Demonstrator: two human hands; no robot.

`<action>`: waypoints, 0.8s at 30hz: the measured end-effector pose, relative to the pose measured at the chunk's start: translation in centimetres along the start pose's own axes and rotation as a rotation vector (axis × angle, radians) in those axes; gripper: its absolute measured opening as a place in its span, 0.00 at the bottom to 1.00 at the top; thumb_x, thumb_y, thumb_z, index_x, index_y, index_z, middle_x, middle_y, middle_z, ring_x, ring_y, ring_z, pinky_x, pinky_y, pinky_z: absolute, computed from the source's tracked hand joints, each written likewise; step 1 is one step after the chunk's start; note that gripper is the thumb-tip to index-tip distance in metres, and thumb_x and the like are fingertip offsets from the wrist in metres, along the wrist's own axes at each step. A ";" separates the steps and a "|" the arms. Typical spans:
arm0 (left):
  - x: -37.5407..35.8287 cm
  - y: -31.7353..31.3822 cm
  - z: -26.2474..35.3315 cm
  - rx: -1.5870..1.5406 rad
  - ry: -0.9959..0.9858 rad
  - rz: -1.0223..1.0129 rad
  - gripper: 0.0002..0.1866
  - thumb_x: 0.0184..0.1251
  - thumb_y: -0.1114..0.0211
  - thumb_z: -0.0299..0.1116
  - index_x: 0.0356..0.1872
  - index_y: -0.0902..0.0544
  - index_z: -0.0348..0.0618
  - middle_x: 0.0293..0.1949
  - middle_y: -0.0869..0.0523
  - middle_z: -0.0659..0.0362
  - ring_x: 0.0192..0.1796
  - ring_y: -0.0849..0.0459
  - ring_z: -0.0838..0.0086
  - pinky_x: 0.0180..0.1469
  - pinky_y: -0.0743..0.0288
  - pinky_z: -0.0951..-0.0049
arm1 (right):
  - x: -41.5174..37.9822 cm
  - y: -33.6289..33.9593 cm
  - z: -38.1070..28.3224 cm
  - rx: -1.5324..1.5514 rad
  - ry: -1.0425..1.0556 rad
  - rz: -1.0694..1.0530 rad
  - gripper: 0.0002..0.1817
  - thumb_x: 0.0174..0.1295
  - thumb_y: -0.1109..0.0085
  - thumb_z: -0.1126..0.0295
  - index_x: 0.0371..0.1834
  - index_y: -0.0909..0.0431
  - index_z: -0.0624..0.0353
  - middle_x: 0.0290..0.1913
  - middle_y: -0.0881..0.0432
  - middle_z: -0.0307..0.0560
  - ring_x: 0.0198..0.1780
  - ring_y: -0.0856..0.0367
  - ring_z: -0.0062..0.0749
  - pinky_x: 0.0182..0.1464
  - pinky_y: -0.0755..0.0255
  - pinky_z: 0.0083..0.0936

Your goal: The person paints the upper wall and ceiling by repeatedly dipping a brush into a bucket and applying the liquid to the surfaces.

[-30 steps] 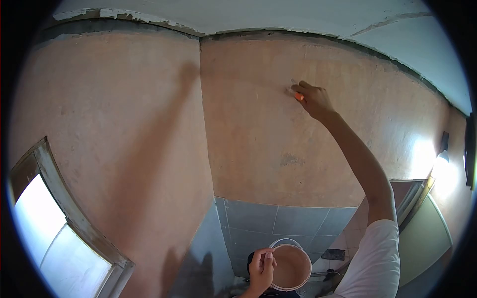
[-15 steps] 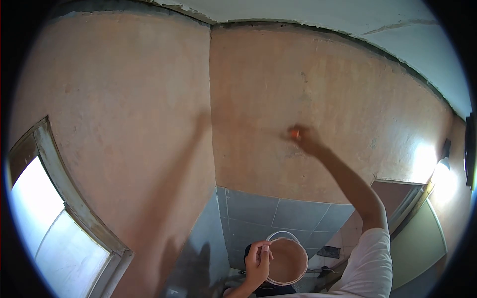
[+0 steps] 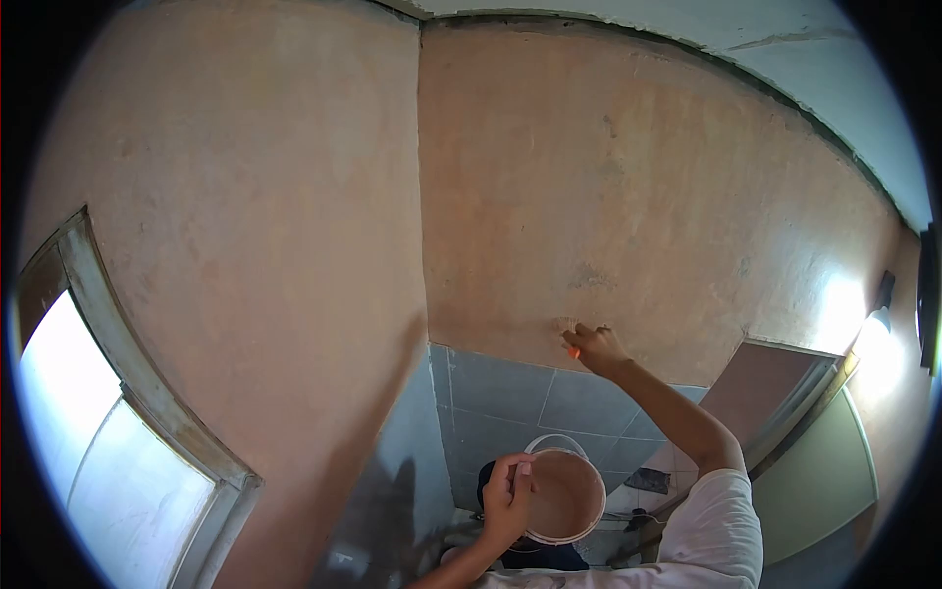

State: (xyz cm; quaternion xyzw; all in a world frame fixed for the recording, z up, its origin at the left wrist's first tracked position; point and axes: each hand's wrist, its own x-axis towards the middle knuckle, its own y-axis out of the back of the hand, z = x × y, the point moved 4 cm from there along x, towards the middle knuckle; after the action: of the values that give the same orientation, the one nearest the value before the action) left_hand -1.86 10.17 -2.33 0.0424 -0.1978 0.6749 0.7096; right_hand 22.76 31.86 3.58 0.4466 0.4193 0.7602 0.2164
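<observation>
My right hand (image 3: 601,348) is closed around a paintbrush (image 3: 566,326) with an orange handle end. Its pale bristles lie at the lower part of the orange-brown wall (image 3: 520,196), a little above the grey tiles (image 3: 491,388). Below, my left hand (image 3: 508,499) grips the near-left rim of a white bucket (image 3: 601,506) with its fingers closed. Brownish-pink paint (image 3: 564,491) shows inside the bucket, and its wire handle stands up at the far side.
A window (image 3: 128,461) with a worn frame is at the left. At the right are a doorway, a pale green door panel (image 3: 819,481) and a bright lamp (image 3: 876,329). The ceiling edge (image 3: 638,25) is ragged. Dark items lie on the floor below.
My right hand has moved down the wall with the paintbrush, from mid-height to just above the tiles. The view has tilted slightly downward. My left hand still holds the bucket.
</observation>
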 end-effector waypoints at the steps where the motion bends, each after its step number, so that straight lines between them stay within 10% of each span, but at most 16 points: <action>1: 0.1 0.1 -0.2 0.002 0.000 0.004 0.07 0.78 0.46 0.28 0.50 0.23 0.39 0.31 0.21 0.62 0.30 0.24 0.84 0.33 0.32 0.81 | 0.8 0.7 0.8 0.105 -0.042 0.082 0.14 0.60 0.39 0.67 0.51 0.20 0.48 0.35 0.21 0.43 0.36 0.17 0.39 0.40 0.23 0.40; 4: -0.1 0.0 -0.9 -0.048 0.011 0.018 0.07 0.78 0.46 0.29 0.49 0.23 0.40 0.30 0.21 0.63 0.29 0.24 0.84 0.33 0.33 0.82 | 5.2 6.4 4.4 0.013 0.054 0.514 0.15 0.62 0.38 0.66 0.52 0.19 0.50 0.38 0.20 0.42 0.33 0.17 0.44 0.41 0.23 0.42; 7: 0.3 -0.3 -0.7 -0.052 -0.016 0.033 0.07 0.79 0.46 0.30 0.49 0.23 0.40 0.28 0.22 0.64 0.29 0.24 0.84 0.32 0.33 0.81 | 7.0 11.6 4.5 0.090 -0.159 0.422 0.15 0.61 0.37 0.68 0.52 0.19 0.51 0.37 0.20 0.42 0.31 0.18 0.41 0.37 0.24 0.38; 10: 0.3 -0.1 -0.7 -0.038 -0.023 0.028 0.07 0.78 0.46 0.29 0.50 0.23 0.40 0.27 0.22 0.63 0.29 0.24 0.84 0.32 0.33 0.81 | 5.0 8.4 2.2 -0.097 0.087 0.624 0.18 0.56 0.36 0.71 0.52 0.21 0.53 0.34 0.22 0.41 0.28 0.19 0.36 0.31 0.25 0.31; 17: 0.2 0.7 -0.7 0.017 -0.009 0.022 0.06 0.78 0.47 0.28 0.49 0.24 0.39 0.29 0.24 0.64 0.29 0.25 0.83 0.33 0.32 0.80 | -2.0 -4.6 -1.7 0.294 -0.020 0.019 0.14 0.58 0.37 0.67 0.48 0.20 0.51 0.40 0.19 0.41 0.31 0.17 0.40 0.36 0.23 0.37; 24: 0.4 0.8 -0.6 0.054 0.014 0.038 0.07 0.79 0.47 0.29 0.49 0.24 0.39 0.28 0.24 0.64 0.29 0.25 0.83 0.33 0.32 0.80 | 3.7 5.3 1.2 0.035 -0.004 0.417 0.16 0.57 0.35 0.70 0.50 0.20 0.53 0.37 0.20 0.40 0.27 0.20 0.39 0.31 0.24 0.34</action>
State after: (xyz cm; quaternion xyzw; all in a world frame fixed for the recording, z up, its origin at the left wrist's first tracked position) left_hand -2.46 10.79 -2.93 0.0531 -0.1753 0.6937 0.6966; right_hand 22.11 32.03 10.15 0.5289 0.3305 0.7802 0.0477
